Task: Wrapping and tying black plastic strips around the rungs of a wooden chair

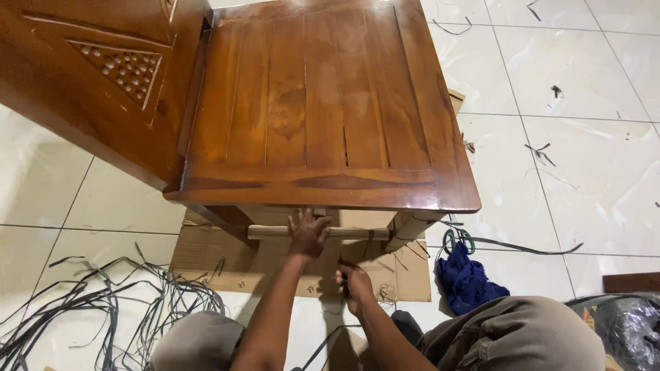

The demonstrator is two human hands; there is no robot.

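A brown wooden chair (316, 117) with a slatted seat and carved back stands on the tiled floor. My left hand (307, 233) grips the pale round crossbar (271, 232) under the front of the seat. My right hand (354, 283) is closed just below and nearer to me, pinching a dark strap whose end runs down toward my lap; what exactly it pinches is hard to see. A strap wrap (371, 234) shows on the bar to the right of my left hand.
Flattened cardboard (206, 257) lies under the chair. A tangle of dark straps (103, 302) spreads at the lower left. Scissors with green handles (457, 240) and a blue cloth (467, 280) lie at the right. My knees fill the bottom edge.
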